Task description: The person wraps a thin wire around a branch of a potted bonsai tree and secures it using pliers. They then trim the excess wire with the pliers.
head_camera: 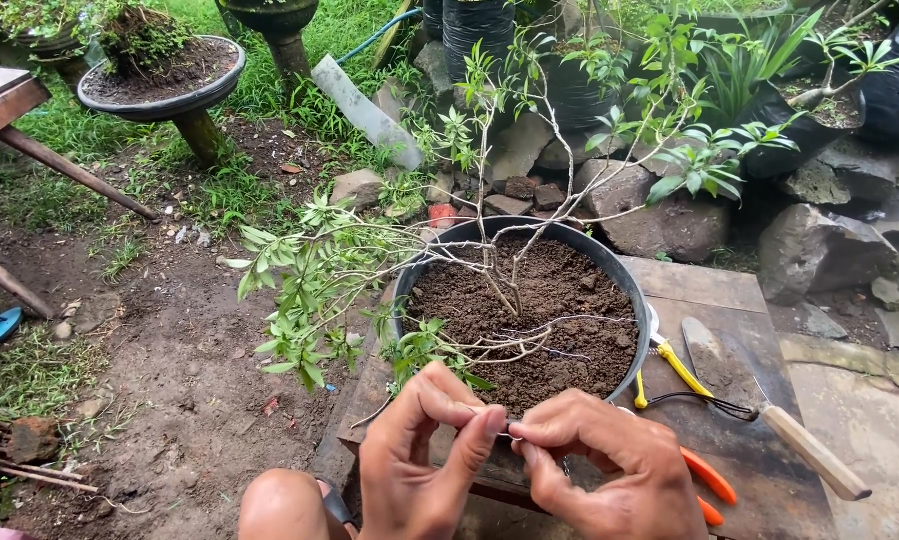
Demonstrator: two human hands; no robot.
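Note:
My left hand (420, 460) and my right hand (600, 465) meet at the near rim of a round black pot (422, 268). Their fingertips pinch a thin wire (508, 434) between them. The pot is full of dark soil (560, 300) and holds a thin-branched small tree (490, 210) with green leaves that spread out to the left. More thin wire lies curved over the soil near the trunk. The pot stands on a wooden board (710, 290).
A yellow-handled tool (680, 370), an orange-handled tool (710, 480) and a trowel with a wooden handle (815, 455) lie on the board to the right. My knee (280, 505) is at the bottom. Rocks (820, 250), potted plants and a stone pedestal bowl (165, 80) stand behind.

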